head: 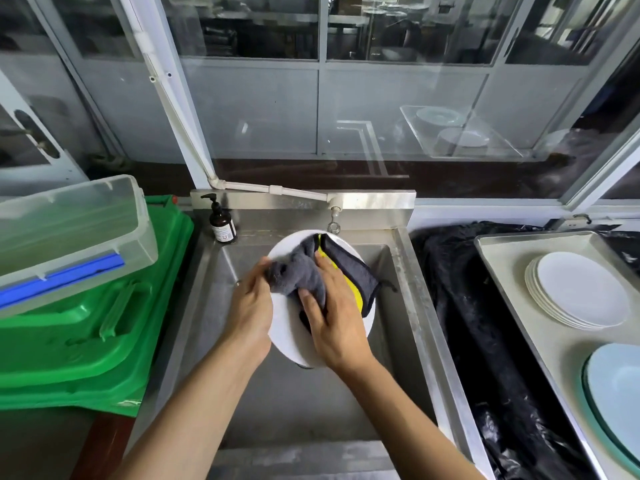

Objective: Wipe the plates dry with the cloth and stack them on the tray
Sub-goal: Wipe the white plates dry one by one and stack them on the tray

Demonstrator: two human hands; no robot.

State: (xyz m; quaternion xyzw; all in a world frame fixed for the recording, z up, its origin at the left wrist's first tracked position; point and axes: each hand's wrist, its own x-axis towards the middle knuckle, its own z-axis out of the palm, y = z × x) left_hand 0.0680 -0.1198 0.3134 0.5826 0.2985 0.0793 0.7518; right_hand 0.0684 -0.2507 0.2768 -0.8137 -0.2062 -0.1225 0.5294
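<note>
Head view: both forearms reach forward over the steel sink (408, 271). Left hand (250, 311) grips the left rim of a white plate (289, 336), fingers curled behind it, thumb on the front edge beside the cloth. Right hand (334, 318) lies on the plate face, its fingers pressing a grey and yellow cloth (304, 271) against it, thumb extended toward the near left. The plate is held tilted above the basin, its upper half covered by the bunched cloth. On the right, a metal tray (512, 341) holds one stack of white plates (578, 292), at least four by the visible rims, and one pale blue dish (616, 382) nearer. Left of the sink: one soap bottle (222, 221), one green bin lid (86, 337), one clear plastic box (72, 230).
</note>
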